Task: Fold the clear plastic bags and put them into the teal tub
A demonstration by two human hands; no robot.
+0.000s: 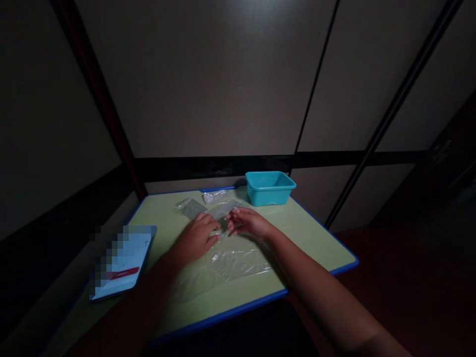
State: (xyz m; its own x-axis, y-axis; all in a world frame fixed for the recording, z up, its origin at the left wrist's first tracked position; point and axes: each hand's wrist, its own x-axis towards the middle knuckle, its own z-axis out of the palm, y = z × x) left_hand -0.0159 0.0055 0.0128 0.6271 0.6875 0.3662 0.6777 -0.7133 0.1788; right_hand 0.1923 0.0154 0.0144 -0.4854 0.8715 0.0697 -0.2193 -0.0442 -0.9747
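Note:
My left hand (200, 236) is over the middle of the table, its thumb and fingers pinched on what looks like the edge of a clear plastic bag (241, 263). The rest of that bag lies crinkled and flat toward the table's near edge. Facing it from the right, my right hand (251, 223) has its fingers loosely curled and apart, and I make out nothing in them. Just beyond the hands lie a flat clear packet (191, 208) and a small bundle in crinkled plastic (215, 196). The dim light blurs detail between the fingertips.
A turquoise plastic basket (270, 189) stands at the table's back right. On the left lies a tablet-like device (124, 260) with a lit, partly pixelated screen. The pale yellow table (316, 243) has a blue rim, and panelled doors (215, 79) rise behind it.

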